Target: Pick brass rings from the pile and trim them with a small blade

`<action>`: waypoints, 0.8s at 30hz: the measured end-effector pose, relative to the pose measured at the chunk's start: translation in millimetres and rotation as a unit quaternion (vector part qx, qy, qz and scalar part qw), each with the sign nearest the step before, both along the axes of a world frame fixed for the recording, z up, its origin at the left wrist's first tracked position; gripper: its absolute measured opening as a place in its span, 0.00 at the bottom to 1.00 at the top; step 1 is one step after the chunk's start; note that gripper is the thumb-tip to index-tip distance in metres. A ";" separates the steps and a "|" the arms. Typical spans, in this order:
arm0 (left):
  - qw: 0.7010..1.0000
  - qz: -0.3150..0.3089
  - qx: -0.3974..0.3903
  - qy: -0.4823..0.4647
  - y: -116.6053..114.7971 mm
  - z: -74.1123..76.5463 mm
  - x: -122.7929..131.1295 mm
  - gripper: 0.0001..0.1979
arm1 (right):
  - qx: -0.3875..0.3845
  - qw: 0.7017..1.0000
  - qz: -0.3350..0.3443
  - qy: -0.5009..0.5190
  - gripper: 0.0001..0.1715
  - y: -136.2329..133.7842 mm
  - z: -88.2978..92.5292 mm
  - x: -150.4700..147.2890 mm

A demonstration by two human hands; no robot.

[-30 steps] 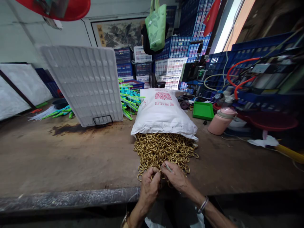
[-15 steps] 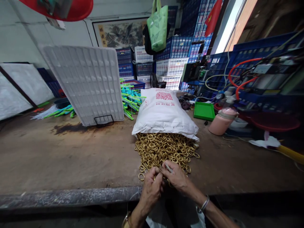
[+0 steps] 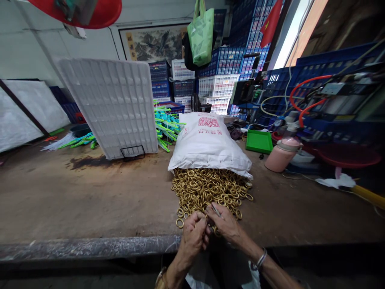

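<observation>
Many brass-coloured rings (image 3: 201, 186) spill in a heap from the mouth of a white woven sack (image 3: 207, 140) lying on the table. At the near edge of the heap, my left hand (image 3: 195, 233) is closed in a pinch; what sits between its fingertips is too small to make out. Touching or nearly touching it, my right hand (image 3: 225, 221) is closed around a thin, silvery metal tool (image 3: 215, 210), its kind unclear. Both hands meet over the nearest rings, hiding some of them.
A white ribbed panel (image 3: 111, 108) stands on a black wire stand (image 3: 132, 151) at left, with green and turquoise plastic pieces (image 3: 165, 126) behind it. To the right are a green tray (image 3: 258, 141) and a pink bottle (image 3: 281, 154). The wooden table (image 3: 90, 204) ends close to me.
My hands stay together at the rings, with only small shifts of the fingers. The metal tool in my right hand is angled slightly differently. The view has shifted a little.
</observation>
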State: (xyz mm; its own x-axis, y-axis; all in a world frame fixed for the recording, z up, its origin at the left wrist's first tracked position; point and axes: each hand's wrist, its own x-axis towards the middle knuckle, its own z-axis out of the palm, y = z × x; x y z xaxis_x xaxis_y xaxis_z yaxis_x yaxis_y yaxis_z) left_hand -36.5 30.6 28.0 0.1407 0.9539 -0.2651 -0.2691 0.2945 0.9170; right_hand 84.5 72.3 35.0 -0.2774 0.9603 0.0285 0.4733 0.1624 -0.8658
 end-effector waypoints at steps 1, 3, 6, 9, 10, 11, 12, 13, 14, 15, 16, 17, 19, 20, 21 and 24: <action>1.000 0.001 0.005 0.004 -0.2 0.6 0.2 0.19 | 0.007 1.000 -0.010 -0.007 0.19 -0.1 -0.3 1.2; 1.000 0.005 0.015 0.010 -0.2 1.0 0.2 0.19 | 0.028 0.998 -0.031 -0.044 0.18 -1.3 -1.5 4.1; 0.999 0.014 0.027 0.020 0.4 -0.2 -0.1 0.19 | 0.073 0.989 -0.014 -0.130 0.11 -5.8 -4.7 8.2; 0.999 0.016 0.042 0.022 0.9 -3.0 0.4 0.17 | 0.108 0.971 0.036 -0.211 0.08 -11.5 -7.6 9.6; 0.999 0.017 0.045 0.020 1.0 -4.0 0.7 0.17 | 0.116 0.965 0.044 -0.232 0.09 -13.1 -8.1 9.4; 0.998 0.019 0.048 0.020 0.9 -4.9 1.1 0.17 | 0.123 0.959 0.049 -0.249 0.11 -14.4 -8.3 9.0; 0.998 0.021 0.049 0.022 0.9 -5.7 1.4 0.16 | 0.128 0.955 0.052 -0.263 0.11 -15.5 -8.3 8.5; 0.998 0.023 0.050 0.026 0.9 -6.2 1.7 0.16 | 0.133 0.951 0.053 -0.275 0.12 -16.3 -8.3 7.9; 0.998 0.024 0.050 0.031 0.8 -6.6 1.8 0.16 | 0.136 0.947 0.055 -0.286 0.13 -16.9 -8.4 7.4; 0.998 0.025 0.050 0.035 0.8 -6.7 1.8 0.16 | 0.139 0.944 0.056 -0.295 0.13 -17.1 -8.6 6.9; 0.998 0.024 0.049 0.038 0.6 -6.5 1.7 0.15 | 0.141 0.940 0.057 -0.304 0.14 -17.0 -9.2 6.6; 0.998 0.023 0.047 0.040 0.3 -5.9 1.4 0.15 | 0.142 0.938 0.055 -0.313 0.14 -16.4 -10.2 6.6; 0.998 0.020 0.038 0.043 -1.4 -2.8 0.6 0.15 | 0.139 0.933 0.047 -0.328 0.14 -13.6 -12.9 8.2; 0.998 0.017 0.033 0.044 -2.8 -0.3 0.1 0.15 | 0.136 0.932 0.041 -0.335 0.14 -11.4 -14.3 10.0; 0.999 0.012 0.030 0.043 -4.6 2.9 -0.4 0.15 | 0.130 0.930 0.031 -0.342 0.14 -8.7 -15.6 12.6; 0.998 -0.014 0.048 0.029 -10.2 14.0 -1.3 0.16 | 0.099 0.925 -0.012 -0.367 0.13 -0.7 -16.8 22.7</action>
